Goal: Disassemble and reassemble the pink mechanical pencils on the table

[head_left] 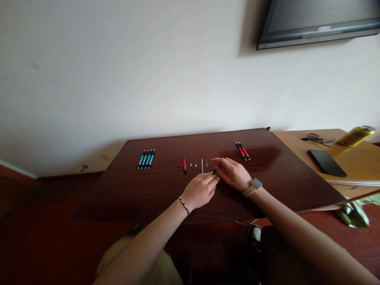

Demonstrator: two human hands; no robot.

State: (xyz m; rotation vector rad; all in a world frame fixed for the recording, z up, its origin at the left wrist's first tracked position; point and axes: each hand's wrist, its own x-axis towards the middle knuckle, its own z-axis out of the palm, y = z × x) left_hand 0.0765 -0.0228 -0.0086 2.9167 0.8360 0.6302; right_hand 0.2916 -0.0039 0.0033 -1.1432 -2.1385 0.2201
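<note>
A small black pen part (214, 171) sits between the fingertips of both hands, just above the dark table. My left hand (200, 191), palm down, has its fingers closed at the lower end of this part. The thumb side of my right hand (234, 173) meets its upper end, with the index finger reaching left above it. Beyond my hands lies a row of pen pieces: a small red piece (178, 165), a pink pen barrel (184, 166), two tiny pale pieces (193, 165), a thin white refill (202, 165) and a small spring-like piece (207, 164).
Several blue pens (146, 159) lie side by side at the left of the brown table (124, 198). Pink pens (243, 151) lie at the back right. On the lighter desk are a phone (326, 162), a black cable (315, 138) and a yellow can (356, 136).
</note>
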